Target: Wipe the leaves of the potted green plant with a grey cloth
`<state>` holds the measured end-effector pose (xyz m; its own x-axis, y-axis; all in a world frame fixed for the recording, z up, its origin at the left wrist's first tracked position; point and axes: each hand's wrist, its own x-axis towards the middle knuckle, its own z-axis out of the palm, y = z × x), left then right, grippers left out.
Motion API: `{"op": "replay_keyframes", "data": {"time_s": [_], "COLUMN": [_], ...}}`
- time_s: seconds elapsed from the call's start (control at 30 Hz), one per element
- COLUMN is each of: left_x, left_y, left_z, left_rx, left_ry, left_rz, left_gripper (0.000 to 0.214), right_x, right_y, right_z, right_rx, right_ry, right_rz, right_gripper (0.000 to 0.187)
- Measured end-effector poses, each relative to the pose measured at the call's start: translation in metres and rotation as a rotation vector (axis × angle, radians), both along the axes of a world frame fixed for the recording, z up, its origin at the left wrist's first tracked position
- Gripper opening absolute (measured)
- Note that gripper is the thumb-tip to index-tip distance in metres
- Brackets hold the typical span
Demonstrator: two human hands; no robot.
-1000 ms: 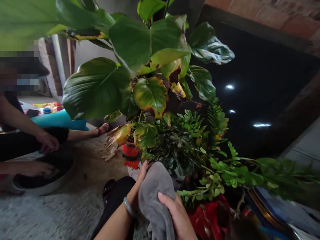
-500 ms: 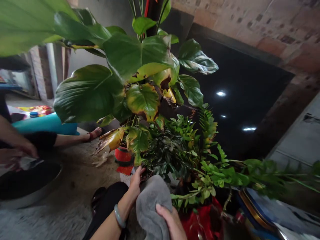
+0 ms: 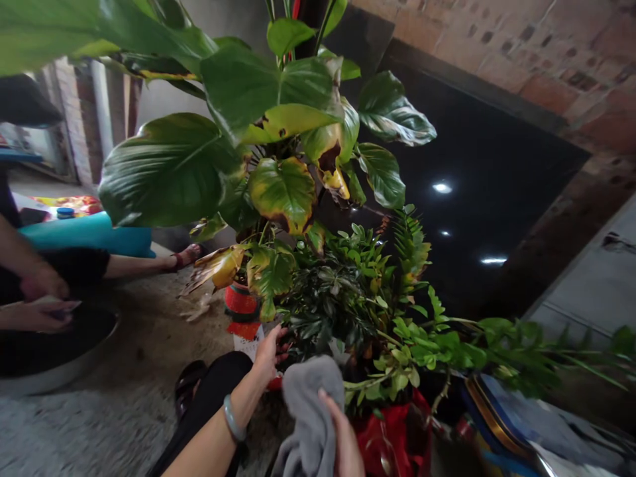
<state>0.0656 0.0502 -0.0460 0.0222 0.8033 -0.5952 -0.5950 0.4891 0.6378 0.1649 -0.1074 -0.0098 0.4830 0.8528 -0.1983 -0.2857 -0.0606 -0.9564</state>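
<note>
My right hand (image 3: 342, 440) grips a grey cloth (image 3: 312, 416) low in the middle, pressing it against the small dark leaves of a bushy plant (image 3: 342, 291). My left hand (image 3: 271, 350), with a pale bangle on the wrist, reaches into the same leaves beside the cloth, its fingers spread among them. The plant stands in a red-wrapped pot (image 3: 397, 442). Behind it a big-leafed plant (image 3: 238, 139) with yellowed leaves rises from a red pot (image 3: 241, 303).
Another person sits at the left, both hands (image 3: 42, 298) over a dark round basin (image 3: 47, 351), one bare foot (image 3: 185, 255) stretched out on the rough floor. A blue roll (image 3: 89, 237) lies behind them. A brick wall and a dark glossy panel (image 3: 491, 199) stand at the right.
The view has shifted a little to the right and down. My left hand has slid off the cloth and forward into the leaves. The other person's hands have lifted over the basin.
</note>
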Motion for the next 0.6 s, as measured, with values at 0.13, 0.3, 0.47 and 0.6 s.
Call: {"op": "replay_keyframes", "data": {"time_s": [0.13,0.3,0.47,0.6], "left_x": [-0.001,0.0,-0.002,-0.004], "left_y": [0.001,0.002,0.007,0.011], "left_z": [-0.001,-0.002,-0.005,-0.007], "left_rx": [0.009,0.019,0.044,0.058], "left_ry": [0.002,0.034,0.06,0.087], "left_rz": [0.008,0.048,0.081,0.067], "left_gripper": [0.019,0.01,0.015,0.022], "right_x": [0.006,0.037,0.012,0.007], "right_y": [-0.006,0.032,0.018,-0.011], "right_z": [0.03,0.088,0.026,0.001], "right_rx": [0.035,0.154,0.076,0.108], "right_ry": [0.051,0.074,0.113,0.068], "right_rz": [-0.086,-0.426,-0.266,-0.237], "right_gripper": [0.028,0.04,0.028,0.036]}}
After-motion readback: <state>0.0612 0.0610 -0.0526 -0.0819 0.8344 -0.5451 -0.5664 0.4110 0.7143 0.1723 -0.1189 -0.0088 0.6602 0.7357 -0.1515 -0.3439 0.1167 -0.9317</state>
